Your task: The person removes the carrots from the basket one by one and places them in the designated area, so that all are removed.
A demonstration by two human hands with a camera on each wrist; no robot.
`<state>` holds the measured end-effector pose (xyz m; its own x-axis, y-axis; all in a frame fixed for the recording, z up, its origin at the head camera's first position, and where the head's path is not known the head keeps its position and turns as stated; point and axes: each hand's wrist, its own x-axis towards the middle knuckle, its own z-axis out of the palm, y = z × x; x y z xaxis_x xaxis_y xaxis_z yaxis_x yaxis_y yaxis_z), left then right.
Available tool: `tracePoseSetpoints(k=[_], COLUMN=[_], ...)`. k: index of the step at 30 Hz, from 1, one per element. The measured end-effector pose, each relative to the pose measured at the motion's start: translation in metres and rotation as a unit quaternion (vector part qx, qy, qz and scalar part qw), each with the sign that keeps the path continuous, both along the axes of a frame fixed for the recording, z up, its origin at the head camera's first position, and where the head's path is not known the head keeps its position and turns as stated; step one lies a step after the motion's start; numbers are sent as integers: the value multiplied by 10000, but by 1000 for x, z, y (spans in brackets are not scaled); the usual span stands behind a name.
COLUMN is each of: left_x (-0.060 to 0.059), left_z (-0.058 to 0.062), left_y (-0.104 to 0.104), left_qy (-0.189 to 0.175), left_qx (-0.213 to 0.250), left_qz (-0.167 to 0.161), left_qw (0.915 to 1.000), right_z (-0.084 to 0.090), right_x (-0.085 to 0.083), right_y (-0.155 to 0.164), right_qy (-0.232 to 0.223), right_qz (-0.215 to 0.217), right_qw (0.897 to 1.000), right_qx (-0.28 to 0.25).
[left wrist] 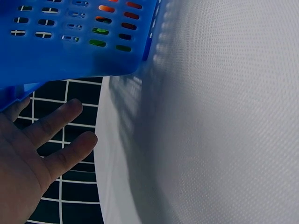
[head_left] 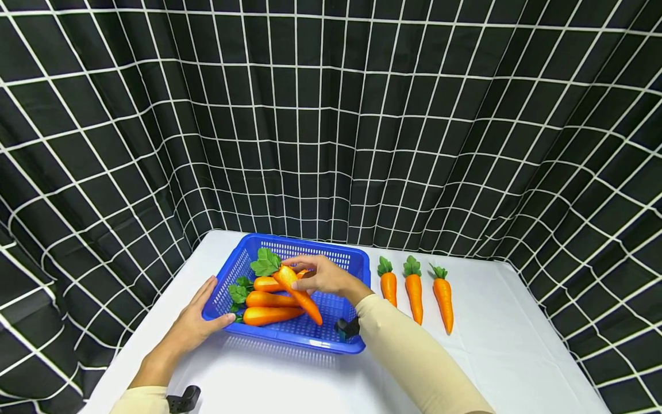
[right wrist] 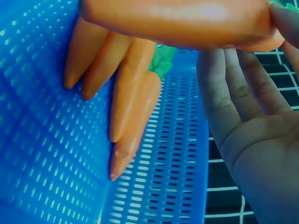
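An orange carrot with a green leafy top point(head_left: 308, 305) is pinched between the thumb and fingers of my right hand point(head_left: 327, 278), tilted over the inside of a blue perforated basket point(head_left: 289, 339). Below it several other carrots point(head_left: 271, 315) lie side by side, leaves toward the left. The right wrist view shows the held carrot point(right wrist: 177, 22) close up, above the carrots point(right wrist: 133, 98) in the basket. My left hand point(head_left: 192, 325) touches the basket's left front corner, thumb at the front rim. Its fingers are spread and fairly straight in the left wrist view.
Three carrots point(head_left: 414, 293) lie in a row on the white table point(head_left: 501, 339), right of the basket; my right forearm partly covers the nearest. A black curtain with white grid lines point(head_left: 331, 115) surrounds the table at the back and sides.
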<state>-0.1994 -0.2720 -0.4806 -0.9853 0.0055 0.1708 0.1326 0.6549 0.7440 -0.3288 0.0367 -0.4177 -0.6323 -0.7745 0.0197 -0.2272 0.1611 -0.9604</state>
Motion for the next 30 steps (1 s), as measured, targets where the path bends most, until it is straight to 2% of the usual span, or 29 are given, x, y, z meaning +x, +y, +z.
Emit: tracePoseSetpoints(k=[14, 30], left_x=[-1, -2], left_z=[-2, -2], left_y=[-1, -1], left_qy=[-23, -45], left_qx=[17, -38], left_qz=[15, 31], left_qw=[10000, 10000], right_z=[20, 47], right_x=[-3, 4], right_y=[18, 44], right_qy=[31, 242], right_qz=[-262, -288], right_qw=[9961, 9775], right_qx=[-839, -2076])
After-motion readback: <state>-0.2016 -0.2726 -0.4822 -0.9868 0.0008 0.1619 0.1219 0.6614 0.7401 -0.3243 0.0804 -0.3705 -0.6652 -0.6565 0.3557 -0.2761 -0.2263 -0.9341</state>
